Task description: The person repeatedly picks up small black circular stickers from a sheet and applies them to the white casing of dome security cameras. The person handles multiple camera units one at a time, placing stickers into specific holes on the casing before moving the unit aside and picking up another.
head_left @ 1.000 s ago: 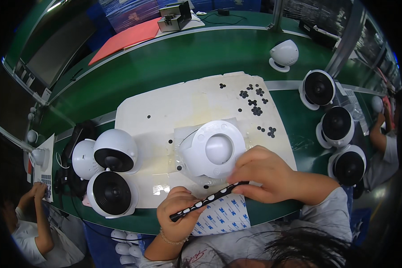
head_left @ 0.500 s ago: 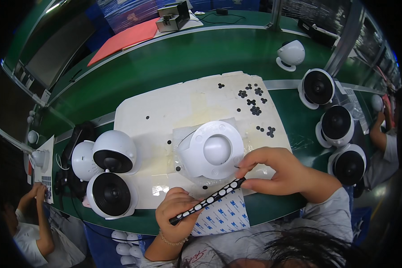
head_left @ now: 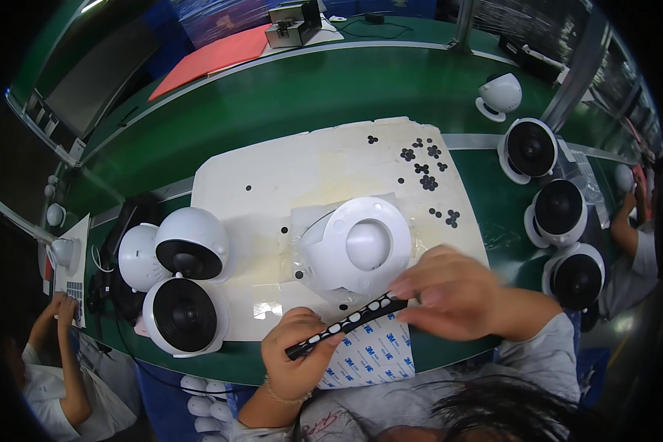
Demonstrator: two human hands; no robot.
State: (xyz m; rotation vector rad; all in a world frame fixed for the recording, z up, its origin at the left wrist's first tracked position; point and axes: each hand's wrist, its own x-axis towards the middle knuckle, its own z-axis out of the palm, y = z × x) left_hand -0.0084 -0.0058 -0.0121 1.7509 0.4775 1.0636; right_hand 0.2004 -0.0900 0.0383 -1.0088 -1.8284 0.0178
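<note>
My left hand grips the left end of a narrow black strip with a row of white round spots. My right hand, partly smeared by motion, has its thumb and fingers closed about the strip's right end. A white sheet with blue print lies below the strip, close to my body. Just beyond the strip a white rounded camera-like device rests on clear plastic wrap, its ring-shaped base facing up. Small round black pads lie scattered on the pale board.
The pale board covers the middle of the green table. White devices with black fronts stand at left and right. Far back are a red sheet and a metal box. Co-workers sit at both sides.
My right hand has shifted slightly, its index fingertip coming down onto the strip's right end. My left hand still holds the other end. The whole view has shifted a little.
</note>
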